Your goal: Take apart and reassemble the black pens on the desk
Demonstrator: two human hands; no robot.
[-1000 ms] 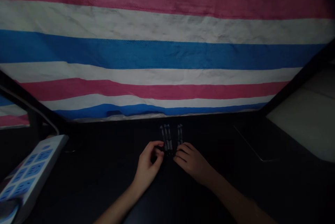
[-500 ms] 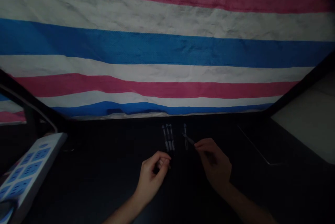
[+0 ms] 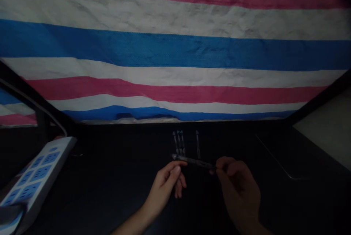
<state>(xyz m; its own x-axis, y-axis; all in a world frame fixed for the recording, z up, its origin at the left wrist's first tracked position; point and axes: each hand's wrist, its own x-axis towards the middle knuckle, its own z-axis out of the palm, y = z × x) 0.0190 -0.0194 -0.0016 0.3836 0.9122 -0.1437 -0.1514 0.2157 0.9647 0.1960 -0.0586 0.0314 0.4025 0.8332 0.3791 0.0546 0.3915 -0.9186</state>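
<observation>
A dim black table top (image 3: 109, 187) lies below a hanging sheet striped red, white and blue. My right hand (image 3: 240, 187) pinches one end of a dark pen (image 3: 193, 160) and holds it level above the table. The pen's other end points left, just over the fingertips of my left hand (image 3: 168, 183). That hand is loosely curled, with its thumb and fingers nearly touching the pen's tip. Behind the hands, three pens (image 3: 179, 142) lie side by side on the table. A lone pen (image 3: 197, 143) rests a little to their right.
A white power strip (image 3: 33, 178) with blue sockets lies at the table's left edge. The striped sheet (image 3: 175, 48) fills the whole background. A dark flat panel (image 3: 290, 154) sits on the right part of the table. Dark frame bars slant at both sides.
My right hand has lifted one pen from the row and swung it level, pointing left. My left hand has drawn back from the pens and now reaches for its tip.
</observation>
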